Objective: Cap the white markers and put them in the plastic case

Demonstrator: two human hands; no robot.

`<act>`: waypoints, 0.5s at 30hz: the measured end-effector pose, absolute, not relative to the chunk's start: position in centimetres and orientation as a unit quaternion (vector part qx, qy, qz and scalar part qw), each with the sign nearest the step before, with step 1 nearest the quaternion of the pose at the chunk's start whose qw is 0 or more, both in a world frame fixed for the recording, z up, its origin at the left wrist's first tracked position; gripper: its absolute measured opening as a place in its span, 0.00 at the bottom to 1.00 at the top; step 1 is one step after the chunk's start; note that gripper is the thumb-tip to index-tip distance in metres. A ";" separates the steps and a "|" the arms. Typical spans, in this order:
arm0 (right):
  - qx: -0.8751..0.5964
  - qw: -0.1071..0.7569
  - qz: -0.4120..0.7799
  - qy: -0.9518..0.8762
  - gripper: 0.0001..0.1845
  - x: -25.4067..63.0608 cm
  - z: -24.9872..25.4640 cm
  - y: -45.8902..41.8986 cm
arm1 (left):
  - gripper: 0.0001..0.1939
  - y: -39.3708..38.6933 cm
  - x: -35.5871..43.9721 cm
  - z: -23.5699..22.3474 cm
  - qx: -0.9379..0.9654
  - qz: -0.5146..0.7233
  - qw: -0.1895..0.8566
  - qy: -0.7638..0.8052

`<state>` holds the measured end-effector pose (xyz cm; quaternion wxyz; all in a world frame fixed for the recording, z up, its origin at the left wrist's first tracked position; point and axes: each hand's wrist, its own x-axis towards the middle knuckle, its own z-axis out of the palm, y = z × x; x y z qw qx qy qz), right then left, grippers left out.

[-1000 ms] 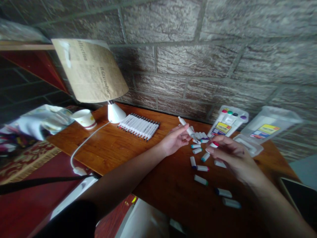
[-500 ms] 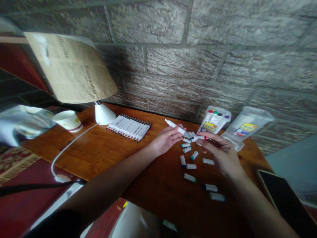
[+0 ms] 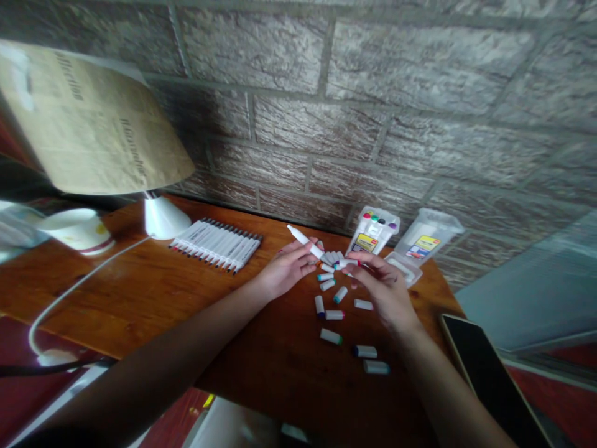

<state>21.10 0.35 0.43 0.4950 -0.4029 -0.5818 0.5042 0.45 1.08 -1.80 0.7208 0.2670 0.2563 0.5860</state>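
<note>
My left hand (image 3: 285, 269) is closed around a white marker (image 3: 304, 240) that points up and to the left. My right hand (image 3: 383, 290) pinches a small white cap with a red end (image 3: 347, 264) right beside the marker's lower end. Several loose white caps (image 3: 332, 314) with coloured tips lie scattered on the wooden table (image 3: 186, 311) between and below both hands. A neat row of white markers (image 3: 215, 244) lies further left.
A plastic marker case (image 3: 374, 229) and its clear lid (image 3: 426, 239) stand by the brick wall. A lamp (image 3: 161, 214) with a paper shade, its white cord (image 3: 65, 292) and a paper cup (image 3: 77, 230) sit at the left. A dark phone (image 3: 489, 376) lies at the right.
My right hand has brought the red-ended cap up to the marker in my left hand. The view has swung to the right, shifting everything leftward in the picture.
</note>
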 end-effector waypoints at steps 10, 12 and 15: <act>-0.381 0.434 0.572 -0.582 0.17 21.0 -0.1 0.4 | 0.19 1.3 0.7 -2.2 0.321 0.611 0.675 0.260; -0.369 0.421 0.584 -0.587 0.16 20.9 -0.2 0.5 | 0.19 1.3 0.6 -2.2 0.329 0.610 0.671 0.262; -0.354 0.406 0.604 -0.587 0.18 20.9 -0.4 0.5 | 0.21 1.2 0.6 -2.3 0.347 0.592 0.676 0.268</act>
